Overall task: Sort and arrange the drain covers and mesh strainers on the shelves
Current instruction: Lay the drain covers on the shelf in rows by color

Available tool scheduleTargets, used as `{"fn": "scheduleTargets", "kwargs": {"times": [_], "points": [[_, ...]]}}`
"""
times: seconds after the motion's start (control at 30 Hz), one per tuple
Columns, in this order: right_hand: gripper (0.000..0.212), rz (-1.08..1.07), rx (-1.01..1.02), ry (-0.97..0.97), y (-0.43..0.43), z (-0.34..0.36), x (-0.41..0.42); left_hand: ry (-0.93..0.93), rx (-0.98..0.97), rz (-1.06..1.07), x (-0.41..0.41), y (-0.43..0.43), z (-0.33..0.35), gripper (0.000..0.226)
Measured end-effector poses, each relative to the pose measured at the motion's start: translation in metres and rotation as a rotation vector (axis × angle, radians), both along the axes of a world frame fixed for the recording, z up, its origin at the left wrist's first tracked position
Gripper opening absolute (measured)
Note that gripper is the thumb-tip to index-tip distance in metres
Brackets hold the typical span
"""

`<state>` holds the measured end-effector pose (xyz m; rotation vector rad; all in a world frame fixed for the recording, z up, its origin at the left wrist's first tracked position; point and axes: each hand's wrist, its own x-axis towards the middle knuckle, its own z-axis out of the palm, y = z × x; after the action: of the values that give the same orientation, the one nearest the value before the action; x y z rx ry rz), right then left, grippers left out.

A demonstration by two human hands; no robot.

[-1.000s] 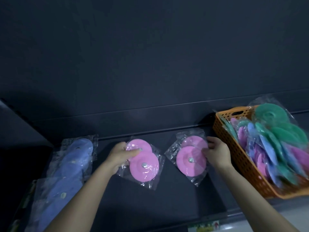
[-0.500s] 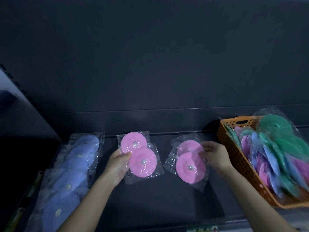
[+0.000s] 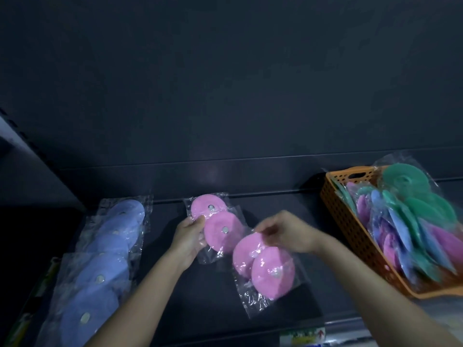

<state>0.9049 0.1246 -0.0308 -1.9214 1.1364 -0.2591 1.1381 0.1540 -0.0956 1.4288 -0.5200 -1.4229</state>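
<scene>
Two clear bags, each with two pink drain covers, are over the dark shelf [image 3: 313, 291]. My left hand [image 3: 189, 237] grips the left edge of the rear pink pack [image 3: 220, 229], which lies near the shelf's back. My right hand [image 3: 283, 232] pinches the top of the second pink pack [image 3: 265, 266], which hangs tilted just right of the first and nearer to me. A row of bagged blue drain covers [image 3: 105, 256] lies along the shelf's left side.
An orange perforated basket [image 3: 350, 221] at the right holds several bagged green, blue and purple covers. A dark back panel rises behind the shelf. A price label [image 3: 303, 336] sits on the shelf's front edge.
My right hand has lifted its pink pack and carried it left and toward me, now tilted beside the first. My left hand keeps hold of the rear pack, nudged slightly.
</scene>
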Motion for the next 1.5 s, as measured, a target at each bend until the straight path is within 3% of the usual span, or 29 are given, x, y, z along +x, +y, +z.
{"fn": "scheduleTargets", "kwargs": {"times": [0.07,0.23,0.3,0.37,0.43,0.6,0.73,0.9,1.1,1.17,1.3,1.5], "points": [[0.027,0.077,-0.087,0.103,-0.002,-0.013,0.025,0.009,0.014,-0.033,-0.010,-0.003,0.003,0.028],[0.017,-0.009,-0.138,0.116,-0.006,-0.032,0.051,0.067,0.075,-0.154,-0.014,-0.006,0.004,0.042],[0.015,-0.053,-0.171,0.116,-0.005,-0.036,0.051,0.107,0.057,-0.235,-0.010,-0.003,0.005,0.035],[0.011,-0.101,-0.225,0.116,-0.004,-0.038,0.046,0.092,0.018,-0.279,-0.005,0.002,0.002,0.026],[0.007,-0.138,-0.262,0.121,-0.003,-0.038,0.037,0.016,0.007,-0.286,-0.001,0.004,-0.002,0.039],[0.031,-0.158,-0.016,0.090,0.005,-0.038,0.011,0.028,0.017,-0.225,0.000,0.005,-0.007,0.054],[0.039,-0.255,0.017,0.165,0.012,-0.047,0.005,0.086,-0.003,-0.168,-0.004,0.006,-0.009,0.051],[0.016,-0.487,0.106,0.066,0.019,-0.057,0.005,0.080,-0.021,-0.138,-0.006,0.009,-0.010,0.046],[0.014,-0.572,0.312,-0.170,0.028,-0.054,0.014,0.074,-0.022,-0.095,0.002,0.011,-0.009,0.045],[0.012,-0.548,0.316,-0.192,0.028,-0.051,0.021,0.031,0.012,-0.090,0.012,0.008,-0.007,0.040],[0.012,-0.516,0.265,-0.162,0.027,-0.048,0.039,-0.070,0.067,0.002,0.033,0.001,0.001,0.005],[0.004,-0.494,0.277,-0.168,0.025,-0.049,0.058,-0.442,0.104,0.040,0.049,-0.005,0.003,0.012]]}}
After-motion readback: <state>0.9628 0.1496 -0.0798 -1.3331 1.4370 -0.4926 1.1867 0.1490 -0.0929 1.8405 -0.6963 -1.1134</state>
